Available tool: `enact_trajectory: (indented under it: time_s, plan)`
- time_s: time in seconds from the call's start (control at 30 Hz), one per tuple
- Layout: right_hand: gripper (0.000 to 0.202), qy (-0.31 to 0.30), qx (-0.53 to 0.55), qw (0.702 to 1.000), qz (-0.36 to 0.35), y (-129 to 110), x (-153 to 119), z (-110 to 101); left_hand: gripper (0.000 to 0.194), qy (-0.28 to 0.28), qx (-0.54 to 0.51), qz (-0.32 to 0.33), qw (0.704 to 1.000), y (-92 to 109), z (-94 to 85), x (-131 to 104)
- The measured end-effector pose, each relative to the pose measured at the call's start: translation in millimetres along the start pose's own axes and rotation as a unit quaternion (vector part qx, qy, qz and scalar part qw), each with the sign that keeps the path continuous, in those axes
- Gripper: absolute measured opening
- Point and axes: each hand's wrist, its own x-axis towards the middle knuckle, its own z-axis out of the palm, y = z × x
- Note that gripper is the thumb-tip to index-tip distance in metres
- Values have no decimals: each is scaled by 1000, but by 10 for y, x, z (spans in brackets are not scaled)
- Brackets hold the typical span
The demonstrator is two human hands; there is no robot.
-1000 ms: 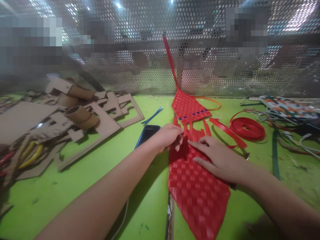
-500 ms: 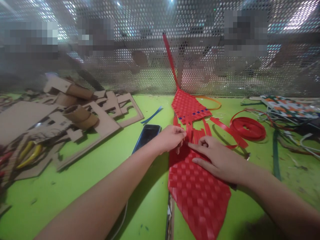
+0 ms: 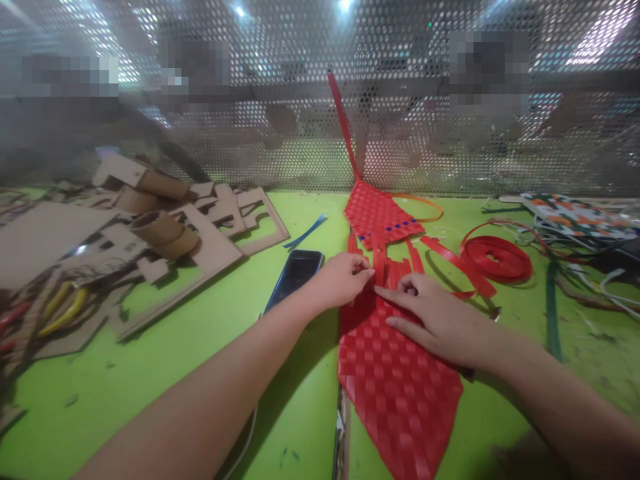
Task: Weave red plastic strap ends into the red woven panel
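A red woven mat of flat plastic strapping lies on the table before me, its pointed end towards me and loose strap ends at its far edge. My left hand is closed in a pinch at the left edge of a red strap standing at that far edge; the fingertips partly hide the hold. Flat on the weave, my right hand has its index and middle fingers stretched out and pressing it. Beyond is a second red woven piece with a blue-checked row and a long strap rising from its tip.
A phone with a cable lies left of the mat. Cardboard pieces, tape-roll cores and yellow-handled pliers fill the left. Right are a red strap coil and a multicoloured woven piece. A perforated metal screen closes the back.
My left fingers have curled in and shifted slightly at the strap. My right hand stays pressed on the weave. The whole view has moved a little.
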Motion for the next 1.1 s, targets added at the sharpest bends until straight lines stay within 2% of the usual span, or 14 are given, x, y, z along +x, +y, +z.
enact_trajectory:
  time_s: [0.2, 0.47, 0.67, 0.87, 0.97, 1.1]
  plan:
    - [64, -14, 17, 1000, 18, 24, -15, -23, 27, 3, -22, -20, 1000, -11, -18, 7]
    - [60, 13, 54, 998, 10, 58, -18, -49, 22, 2, -47, -30, 998, -21, 12, 33]
    - [54, -26, 52, 998, 32, 13, -13, -63, 22, -4, -37, -29, 999, -64, 20, 73]
    - [53, -44, 51, 997, 22, 4, 11, -70, 26, 3, 36, -9, 999, -35, -15, 30]
    - [56, -55, 53, 997, 31, -6, 10, -80, 23, 37, 102, 13, 994, -10, -26, 0]
    - [56, -56, 49, 997, 37, -11, 0, -85, 34, 75, 171, 24, 982, -21, -13, -7]
